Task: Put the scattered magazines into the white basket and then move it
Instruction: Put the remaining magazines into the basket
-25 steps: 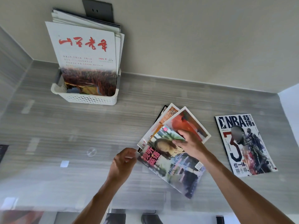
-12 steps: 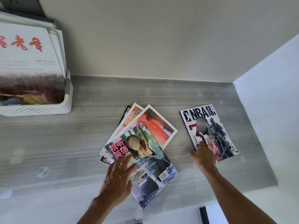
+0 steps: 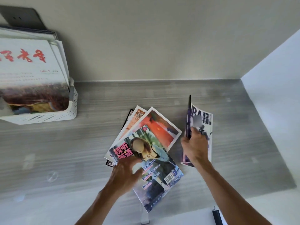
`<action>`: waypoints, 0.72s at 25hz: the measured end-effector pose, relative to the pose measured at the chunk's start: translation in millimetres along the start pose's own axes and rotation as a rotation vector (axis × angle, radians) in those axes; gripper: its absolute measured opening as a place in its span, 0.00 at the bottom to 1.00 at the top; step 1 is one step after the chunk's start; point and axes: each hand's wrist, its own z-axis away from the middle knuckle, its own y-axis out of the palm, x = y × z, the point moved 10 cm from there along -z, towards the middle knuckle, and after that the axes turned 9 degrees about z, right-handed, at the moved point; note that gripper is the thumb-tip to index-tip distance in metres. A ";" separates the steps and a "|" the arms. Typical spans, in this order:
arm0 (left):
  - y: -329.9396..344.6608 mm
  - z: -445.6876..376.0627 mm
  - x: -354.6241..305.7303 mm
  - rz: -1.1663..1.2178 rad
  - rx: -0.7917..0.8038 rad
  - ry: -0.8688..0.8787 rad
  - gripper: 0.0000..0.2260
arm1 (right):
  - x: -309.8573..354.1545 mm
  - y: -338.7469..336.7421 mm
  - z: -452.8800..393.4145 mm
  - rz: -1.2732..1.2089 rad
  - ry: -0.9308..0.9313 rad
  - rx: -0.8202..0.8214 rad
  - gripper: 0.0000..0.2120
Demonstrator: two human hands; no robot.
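Observation:
The white basket (image 3: 71,109) stands at the far left against the wall, holding several upright magazines (image 3: 30,70). In the middle of the grey counter lies a fanned pile of magazines; its top one shows a woman on the cover (image 3: 155,169). My left hand (image 3: 125,174) rests flat on that cover's lower left corner. To the right, my right hand (image 3: 195,148) grips the NBA magazine (image 3: 203,120) by its left edge, which is lifted off the counter so the cover bends upward.
The counter (image 3: 81,151) ends at a white side wall (image 3: 276,95) on the right and the beige back wall behind. A dark wall socket plate (image 3: 22,17) sits above the basket. A small dark object (image 3: 216,216) lies at the near edge.
My right hand has closed on the NBA magazine and raised its left edge from the counter. My left hand stays pressed on the pile. The view has shifted slightly left.

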 end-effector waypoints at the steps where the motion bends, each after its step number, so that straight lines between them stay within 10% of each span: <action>1: -10.0 -3.9 -9.0 0.221 -0.041 -0.037 0.14 | 24.9 2.0 13.6 -0.113 -0.033 0.020 0.12; 5: -41.6 -14.4 -32.8 0.903 -0.048 -0.066 0.19 | 131.6 29.6 87.2 -0.355 -0.278 0.134 0.11; 10: -107.7 -0.8 35.8 0.680 -0.340 -0.223 0.22 | 188.7 85.5 115.8 -0.586 -0.364 0.610 0.14; 15: -154.4 23.7 55.0 0.839 -0.305 0.026 0.22 | 166.3 98.5 38.3 -0.581 0.041 0.488 0.38; 18: -210.4 39.6 73.2 0.933 -0.343 0.148 0.20 | 204.3 99.2 13.7 -0.697 0.037 0.593 0.23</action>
